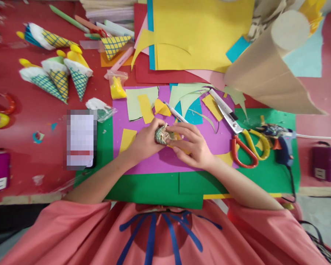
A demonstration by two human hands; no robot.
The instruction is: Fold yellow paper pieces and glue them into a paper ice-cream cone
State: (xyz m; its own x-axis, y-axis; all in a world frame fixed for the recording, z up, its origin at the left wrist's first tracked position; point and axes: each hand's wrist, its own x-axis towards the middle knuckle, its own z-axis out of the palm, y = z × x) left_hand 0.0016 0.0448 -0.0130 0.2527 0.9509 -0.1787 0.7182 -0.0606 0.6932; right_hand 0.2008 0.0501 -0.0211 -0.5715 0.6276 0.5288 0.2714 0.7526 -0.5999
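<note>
A small cone with a green lattice pattern [161, 137] is in my left hand [147, 141], whose fingers are wrapped round its side. Its mouth faces up and shows crumpled brownish paper [164, 131] inside. My right hand [193, 145] reaches in from the right, fingers stretched and apart, with fingertips touching the rim and the crumpled paper. Both hands are above a purple sheet [143, 165]. A white marker [177, 112] and yellow paper scraps [145, 108] lie just beyond them.
Scissors [238, 129] lie open to the right, beside a blue glue gun [284, 147] with a cord. A phone [81, 141] is at left. Several finished paper cones [79, 73] lie at upper left. Yellow sheets [198, 33] and a brown paper roll [267, 70] are at the back.
</note>
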